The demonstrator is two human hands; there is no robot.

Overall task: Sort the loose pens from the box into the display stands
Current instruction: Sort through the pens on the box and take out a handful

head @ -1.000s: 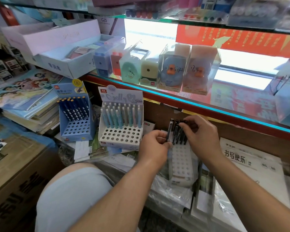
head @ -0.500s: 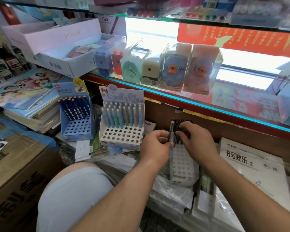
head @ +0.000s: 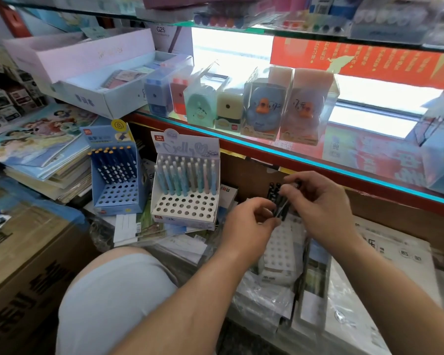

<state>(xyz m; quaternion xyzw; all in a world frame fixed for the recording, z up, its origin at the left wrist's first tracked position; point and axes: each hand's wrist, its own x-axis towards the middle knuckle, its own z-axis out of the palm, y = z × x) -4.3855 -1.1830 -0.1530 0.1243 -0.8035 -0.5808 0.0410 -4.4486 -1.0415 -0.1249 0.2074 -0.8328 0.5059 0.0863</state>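
dark pens (head: 278, 198) | pinched between fingers (head: 264, 204) of left hand (head: 250, 224), right hand (head: 324, 210) | over white stand (head: 280, 248)

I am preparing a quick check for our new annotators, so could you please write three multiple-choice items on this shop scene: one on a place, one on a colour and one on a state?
1. Where does the blue cardboard pen stand sit relative to the white cardboard stand of pastel pens?
A. to its left in the picture
B. to its right in the picture
C. on top of it

2. What colour are the slim pens in the grip of the left hand and the right hand?
A. red
B. black
C. yellow

3. In what state are the front rows of holes in the white cardboard stand of pastel pens?
A. empty
B. full of pens
C. taped over

Answers:
1 A, the blue stand stands beside it on the left.
2 B, the barrels between the fingers are black.
3 A, bare holes show in front of the pens.
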